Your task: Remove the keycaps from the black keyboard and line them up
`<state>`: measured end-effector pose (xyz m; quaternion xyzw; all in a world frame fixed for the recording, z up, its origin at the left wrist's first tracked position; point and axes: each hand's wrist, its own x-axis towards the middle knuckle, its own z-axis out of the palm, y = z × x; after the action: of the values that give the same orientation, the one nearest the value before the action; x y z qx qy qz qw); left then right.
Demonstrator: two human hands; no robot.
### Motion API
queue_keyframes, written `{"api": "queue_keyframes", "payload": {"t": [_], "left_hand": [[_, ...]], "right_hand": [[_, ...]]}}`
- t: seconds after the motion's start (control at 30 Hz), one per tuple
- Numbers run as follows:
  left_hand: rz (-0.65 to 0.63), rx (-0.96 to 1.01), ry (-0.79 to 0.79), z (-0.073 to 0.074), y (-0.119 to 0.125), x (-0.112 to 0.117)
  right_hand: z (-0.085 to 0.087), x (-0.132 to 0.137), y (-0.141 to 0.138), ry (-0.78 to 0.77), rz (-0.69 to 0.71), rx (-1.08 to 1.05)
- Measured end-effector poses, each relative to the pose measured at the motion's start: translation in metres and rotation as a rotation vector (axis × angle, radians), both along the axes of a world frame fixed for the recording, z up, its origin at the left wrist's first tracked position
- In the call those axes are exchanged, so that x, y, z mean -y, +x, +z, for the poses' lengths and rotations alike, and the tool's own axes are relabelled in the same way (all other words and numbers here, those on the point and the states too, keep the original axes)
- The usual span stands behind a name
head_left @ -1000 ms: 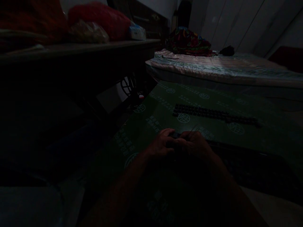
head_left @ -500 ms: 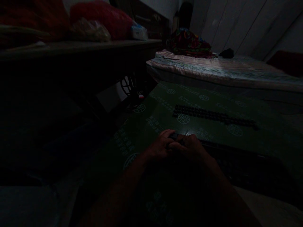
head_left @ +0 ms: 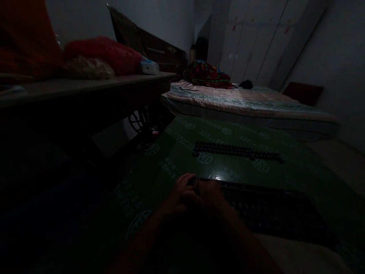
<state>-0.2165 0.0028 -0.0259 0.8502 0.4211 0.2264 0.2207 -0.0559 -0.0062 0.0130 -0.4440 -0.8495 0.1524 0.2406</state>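
The room is very dark. My left hand [head_left: 178,194] and my right hand [head_left: 209,195] are pressed together low in the middle, fingers curled, pinching a small dark thing I cannot make out. They hover at the near edge of a green printed sheet [head_left: 182,148] lying on the floor. Just right of my hands lies a wide dark band of woven or beaded work [head_left: 268,211]. Farther off on the sheet a long dark beaded strip [head_left: 236,150] stretches left to right.
A dark table [head_left: 85,85] at the left carries red bags [head_left: 102,55] and a small packet [head_left: 148,67]. Behind the sheet lies a mattress [head_left: 245,102] with a bright crumpled cloth [head_left: 207,74]. White doors and a wall close off the back.
The view has tilted up and to the right, so my hands sit lower and more to the left in the picture. They stay joined together in the same pinch.
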Motion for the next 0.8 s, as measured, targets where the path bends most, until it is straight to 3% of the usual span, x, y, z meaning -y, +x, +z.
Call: {"api": "queue_keyframes", "payload": {"t": [0.27, 0.57, 0.8], "left_hand": [[-0.009, 0.053, -0.001, 0.013, -0.002, 0.004], [0.042, 0.113, 0.047, -0.011, -0.004, -0.002], [0.072, 0.078, 0.052, -0.006, -0.004, 0.002]], "right_hand": [[-0.012, -0.007, -0.002, 0.060, -0.038, -0.034], [-0.012, -0.007, -0.005, -0.059, -0.100, -0.171], [-0.007, -0.009, -0.005, -0.097, -0.112, -0.238]]}}
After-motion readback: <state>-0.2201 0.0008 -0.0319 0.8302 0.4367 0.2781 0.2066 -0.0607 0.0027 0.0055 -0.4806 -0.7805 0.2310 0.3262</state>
